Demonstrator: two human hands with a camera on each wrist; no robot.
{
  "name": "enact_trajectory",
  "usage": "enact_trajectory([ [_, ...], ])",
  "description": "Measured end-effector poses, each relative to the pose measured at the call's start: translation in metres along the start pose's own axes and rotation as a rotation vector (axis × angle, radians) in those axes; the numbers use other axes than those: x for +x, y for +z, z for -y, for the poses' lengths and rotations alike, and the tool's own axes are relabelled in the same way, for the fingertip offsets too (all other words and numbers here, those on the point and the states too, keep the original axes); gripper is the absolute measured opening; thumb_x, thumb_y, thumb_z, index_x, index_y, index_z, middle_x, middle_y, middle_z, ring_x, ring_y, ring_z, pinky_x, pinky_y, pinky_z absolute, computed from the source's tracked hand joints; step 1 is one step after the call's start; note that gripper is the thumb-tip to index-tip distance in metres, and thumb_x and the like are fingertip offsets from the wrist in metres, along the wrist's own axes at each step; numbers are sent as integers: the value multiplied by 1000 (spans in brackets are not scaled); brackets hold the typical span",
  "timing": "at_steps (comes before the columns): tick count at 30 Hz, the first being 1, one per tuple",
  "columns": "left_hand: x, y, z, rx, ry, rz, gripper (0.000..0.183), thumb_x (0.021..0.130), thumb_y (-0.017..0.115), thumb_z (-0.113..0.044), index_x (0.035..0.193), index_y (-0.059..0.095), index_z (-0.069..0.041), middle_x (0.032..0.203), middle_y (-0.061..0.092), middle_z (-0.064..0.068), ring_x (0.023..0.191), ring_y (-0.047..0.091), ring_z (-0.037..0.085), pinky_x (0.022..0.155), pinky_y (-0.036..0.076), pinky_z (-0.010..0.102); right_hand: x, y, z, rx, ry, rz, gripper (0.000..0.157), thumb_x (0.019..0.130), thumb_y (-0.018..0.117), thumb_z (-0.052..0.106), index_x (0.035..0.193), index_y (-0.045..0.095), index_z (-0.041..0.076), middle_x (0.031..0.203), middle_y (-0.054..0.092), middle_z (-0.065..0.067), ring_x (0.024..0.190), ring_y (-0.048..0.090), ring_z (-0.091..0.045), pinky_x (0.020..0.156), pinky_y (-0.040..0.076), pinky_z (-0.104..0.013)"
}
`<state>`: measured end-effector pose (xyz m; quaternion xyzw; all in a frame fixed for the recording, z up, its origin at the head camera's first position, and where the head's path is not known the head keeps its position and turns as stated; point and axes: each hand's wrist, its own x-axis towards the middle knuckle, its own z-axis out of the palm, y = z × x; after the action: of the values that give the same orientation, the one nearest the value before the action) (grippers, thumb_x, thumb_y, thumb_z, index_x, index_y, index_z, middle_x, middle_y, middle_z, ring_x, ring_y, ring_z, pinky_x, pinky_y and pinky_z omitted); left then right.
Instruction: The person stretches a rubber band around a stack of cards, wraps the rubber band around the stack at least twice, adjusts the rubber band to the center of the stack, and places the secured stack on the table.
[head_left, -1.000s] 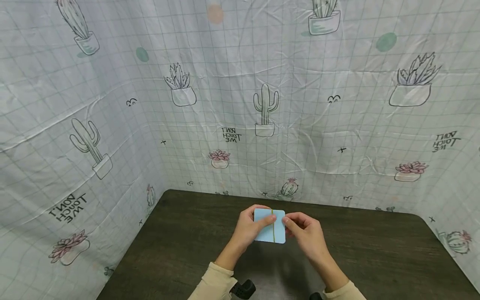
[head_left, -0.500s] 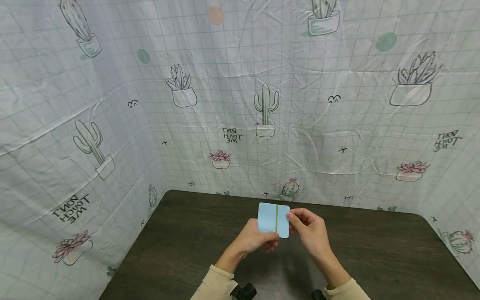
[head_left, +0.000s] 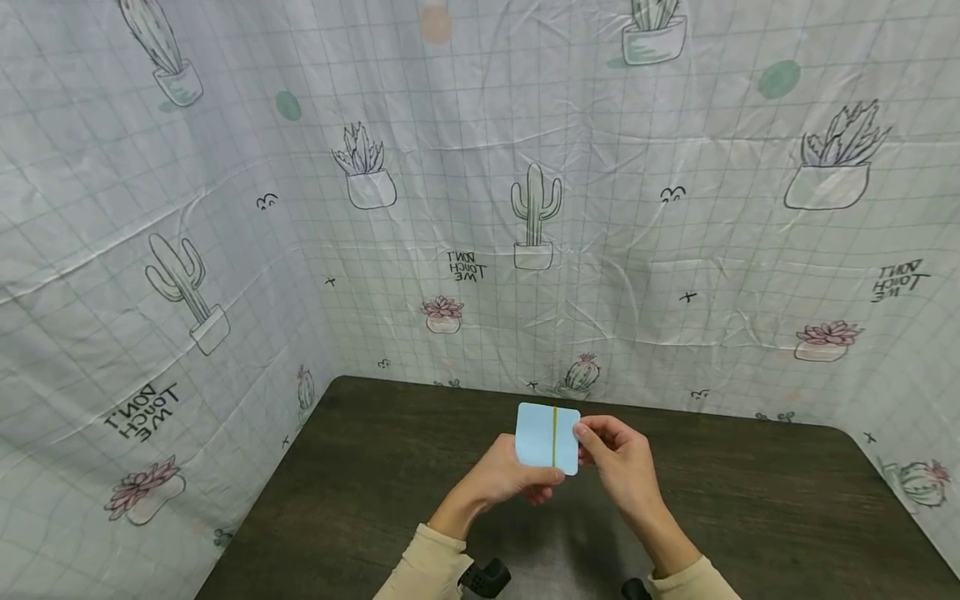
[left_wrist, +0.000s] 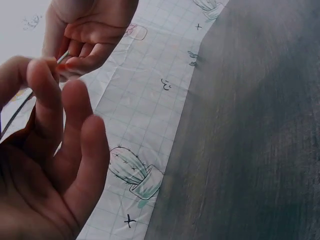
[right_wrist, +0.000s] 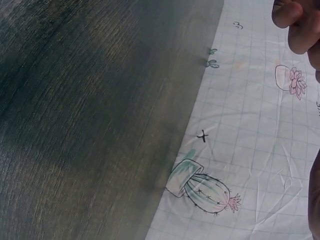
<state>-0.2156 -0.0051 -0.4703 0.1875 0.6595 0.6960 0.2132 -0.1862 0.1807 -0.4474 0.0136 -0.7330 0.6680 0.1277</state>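
Note:
A thin, square, light blue piece with rounded corners (head_left: 535,437) is held up above the table in the head view. A narrow yellow-green band runs down it, right of its middle. My left hand (head_left: 502,479) pinches it from below, thumb along the lower edge and fingers behind. At its right edge my right hand (head_left: 624,462) pinches it between thumb and fingers. The left wrist view shows the left hand (left_wrist: 55,170) close up, the right hand (left_wrist: 97,37) beyond it. Only partly visible fingers (right_wrist: 300,27) enter the right wrist view; the piece is not seen there.
Below the hands lies a dark wood-grain table (head_left: 375,475). A white cloth (head_left: 480,200) printed with cacti and grid lines hangs behind it and along both sides. A black wrist device (head_left: 487,577) sits by the left sleeve (head_left: 426,567).
The light blue piece has moved slightly up and right. My left thumb has slid from its face to its lower edge. My right hand keeps its pinch on the right edge.

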Motion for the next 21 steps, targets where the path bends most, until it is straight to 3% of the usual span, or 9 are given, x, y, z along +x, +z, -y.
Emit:
enact_trajectory([
  [8,1,-2,-2,69,-5,72,8,91,66,-4,85,61,-5,57,56,5,50,59,15,50,53,29,2,-3,1,-15,-36,-9,20,97,67,9,105,68,-10,82,66,-13,69,63,-17,63,56,-27],
  [15,2,-2,3,29,-20,17,13,90,75,-12,93,68,-1,66,66,6,55,62,14,51,52,29,1,-5,0,-13,-9,-17,22,97,69,11,106,69,-9,85,67,-13,70,64,-16,64,57,-26],
  [17,4,-2,3,14,14,-41,17,92,75,-17,97,70,-1,73,68,4,60,64,13,54,53,28,0,-4,-1,-10,-19,-3,20,96,69,9,105,69,-9,85,68,-14,70,64,-17,63,57,-27],
  [21,10,-1,0,-13,137,-239,24,94,73,-24,105,72,-2,92,70,4,72,64,14,60,53,27,-4,-1,-3,-28,-28,88,18,96,69,9,103,70,-8,85,68,-15,69,64,-21,63,57,-29],
])
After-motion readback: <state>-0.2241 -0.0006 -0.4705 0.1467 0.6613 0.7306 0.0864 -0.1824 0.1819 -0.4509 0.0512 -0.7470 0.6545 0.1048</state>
